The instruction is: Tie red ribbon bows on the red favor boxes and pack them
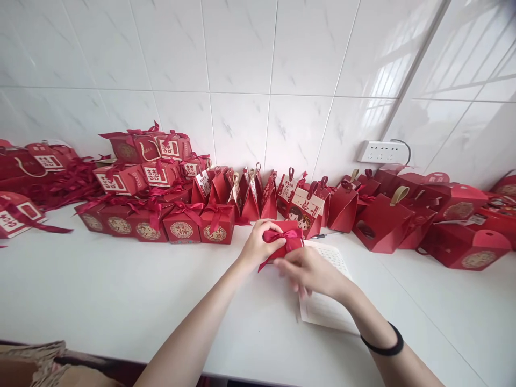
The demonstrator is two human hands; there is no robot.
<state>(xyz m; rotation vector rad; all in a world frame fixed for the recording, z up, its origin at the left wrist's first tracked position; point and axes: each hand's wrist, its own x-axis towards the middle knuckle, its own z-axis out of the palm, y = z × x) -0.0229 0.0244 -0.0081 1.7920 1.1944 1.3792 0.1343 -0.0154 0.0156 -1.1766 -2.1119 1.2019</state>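
A small red gift box (275,251) with a dark pink ribbon bow (287,236) on its top is in front of me on the white table. My left hand (260,244) is closed on the box's left side, its thumb pressed near the bow. Just in front of the box's lower right side, my right hand (310,269) has curled fingers smeared by motion. Whether those fingers hold a ribbon end is not clear. Beneath the right hand lies an open notebook (326,309) with writing on a page.
Red boxes with bows (183,228) are stacked at the back left, beside a heap of loose ribbons (74,180). Upright handled boxes (250,199) line the wall; more red boxes (382,220) stand right. A power strip (382,152) and a cardboard carton (32,363) are visible.
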